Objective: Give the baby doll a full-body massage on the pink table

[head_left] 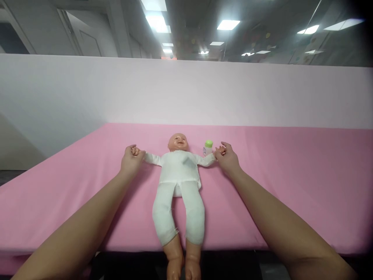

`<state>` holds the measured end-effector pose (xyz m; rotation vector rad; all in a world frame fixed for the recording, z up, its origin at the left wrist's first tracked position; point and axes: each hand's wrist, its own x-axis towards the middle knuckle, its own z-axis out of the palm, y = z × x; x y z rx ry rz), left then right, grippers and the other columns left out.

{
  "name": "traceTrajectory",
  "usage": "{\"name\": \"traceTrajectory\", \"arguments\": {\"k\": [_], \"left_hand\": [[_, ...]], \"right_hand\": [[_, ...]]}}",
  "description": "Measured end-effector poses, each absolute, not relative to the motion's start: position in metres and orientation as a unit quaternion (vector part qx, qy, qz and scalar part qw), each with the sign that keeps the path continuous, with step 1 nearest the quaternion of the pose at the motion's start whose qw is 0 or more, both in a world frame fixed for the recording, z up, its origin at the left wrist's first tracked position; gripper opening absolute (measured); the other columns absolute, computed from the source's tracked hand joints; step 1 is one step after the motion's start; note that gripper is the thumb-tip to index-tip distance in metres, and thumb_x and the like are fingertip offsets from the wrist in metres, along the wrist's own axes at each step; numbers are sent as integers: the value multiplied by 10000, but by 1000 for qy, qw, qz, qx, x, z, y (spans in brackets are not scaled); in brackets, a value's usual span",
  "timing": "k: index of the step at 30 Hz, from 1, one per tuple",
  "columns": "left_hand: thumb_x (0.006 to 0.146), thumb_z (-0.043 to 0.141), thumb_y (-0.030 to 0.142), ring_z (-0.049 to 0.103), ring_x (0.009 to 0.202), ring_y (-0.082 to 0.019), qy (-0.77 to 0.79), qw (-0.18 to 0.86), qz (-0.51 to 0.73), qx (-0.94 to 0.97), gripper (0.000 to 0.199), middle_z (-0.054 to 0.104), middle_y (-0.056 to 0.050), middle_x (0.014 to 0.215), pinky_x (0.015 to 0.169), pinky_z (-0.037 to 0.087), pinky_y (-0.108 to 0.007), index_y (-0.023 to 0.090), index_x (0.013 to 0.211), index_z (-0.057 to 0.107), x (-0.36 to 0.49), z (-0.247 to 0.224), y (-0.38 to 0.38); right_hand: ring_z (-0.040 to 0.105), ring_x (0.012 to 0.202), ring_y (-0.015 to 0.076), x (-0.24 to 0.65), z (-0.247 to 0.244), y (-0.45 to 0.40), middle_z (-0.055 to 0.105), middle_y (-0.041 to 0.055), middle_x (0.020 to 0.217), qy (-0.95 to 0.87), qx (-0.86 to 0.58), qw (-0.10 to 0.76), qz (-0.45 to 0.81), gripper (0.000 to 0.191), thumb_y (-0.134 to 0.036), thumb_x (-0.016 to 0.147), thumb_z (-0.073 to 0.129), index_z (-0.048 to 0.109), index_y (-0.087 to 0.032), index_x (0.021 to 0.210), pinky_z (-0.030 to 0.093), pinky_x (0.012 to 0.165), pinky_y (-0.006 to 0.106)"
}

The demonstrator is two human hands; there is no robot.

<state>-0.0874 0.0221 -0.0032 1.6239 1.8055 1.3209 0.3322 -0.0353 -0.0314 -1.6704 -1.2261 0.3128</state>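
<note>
A baby doll (182, 167) with a white cloth body lies on its back in the middle of the pink-covered table, head at the far end. Its arms are stretched out to both sides. My left hand (132, 159) is closed around the doll's hand on the left. On the other side, my right hand (228, 158) grips the doll's other hand between thumb and fingers. The doll's bare lower legs and feet hang past the table's near edge. Just behind its right-side arm stands a small bottle (208, 147) with a green cap, partly hidden.
The pink sheet (291, 186) covers the wide table, whose near edge crosses the bottom of the view. A low white wall (186, 91) closes off the far side. Above it are dark glass with ceiling lights and a door (90, 33).
</note>
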Motion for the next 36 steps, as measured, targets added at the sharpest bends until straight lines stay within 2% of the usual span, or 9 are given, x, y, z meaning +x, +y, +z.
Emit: {"name": "traceTrajectory", "arguments": {"k": [2,5,8,13,18,23,28,32,36], "left_hand": [[847,645,486,704,925,-254,686,174,422,567,657,722,-92,1151,777,532,-369,212,1425,495,-102,-5,34],[835,605,539,702,925,-315,724,156,307,598,513,742,-122,1097,708,509,-386,206,1224,635,-114,-6,42],[855,536,592,700,903,-336,715,132,227,648,445,747,-144,1044,662,486,-376,215,1034,691,-116,-3,42],[887,460,598,698,888,-337,697,109,188,684,474,729,-165,1098,643,484,-374,236,1009,742,-115,-1,37],[830,620,547,693,869,-285,679,190,280,651,415,740,-104,1045,671,495,-351,251,1104,716,-114,-5,36],[739,776,437,584,623,-138,557,349,525,541,739,644,-37,945,592,515,-309,195,1381,501,-94,-2,27],[790,749,389,649,747,-174,489,329,494,639,448,688,-55,973,698,557,-338,217,1191,650,-61,4,-3],[841,654,320,680,783,-200,435,234,351,796,411,739,-32,917,739,553,-334,245,1244,686,-38,3,-28],[889,527,237,714,1007,-229,373,136,270,877,431,745,-38,1233,888,564,-355,280,1280,703,-30,3,-35]], "right_hand": [[703,1085,286,347,-36,-29,712,122,1266,-497,-744,424,141,634,-469,869,651,545,-226,1445,551,926,395],[684,1127,335,359,-43,-23,714,162,1261,-517,-781,319,146,583,-491,887,621,612,-186,1384,534,923,415],[698,1088,333,362,-47,-21,725,169,1241,-539,-774,306,132,556,-494,892,622,638,-182,1351,532,897,399],[703,1066,323,361,-46,-22,740,159,1185,-543,-766,318,133,606,-481,877,649,598,-172,1396,531,898,402],[700,1081,295,353,-41,-26,711,128,1246,-505,-741,399,192,658,-527,849,693,570,-202,1408,557,914,406],[704,1116,264,331,-33,-35,681,133,1313,-501,-618,551,251,823,-507,804,768,441,-208,1498,594,917,390],[696,1118,271,291,-23,-58,706,98,1270,-657,-543,502,146,897,-379,794,809,362,-263,1563,554,997,461],[688,1060,267,261,-22,-71,711,92,1227,-769,-483,412,71,634,-254,828,753,540,-241,1424,567,950,456],[644,1148,271,252,-23,-72,744,75,1151,-845,-389,366,1,361,-98,892,598,701,-238,1209,522,1041,496]]}}
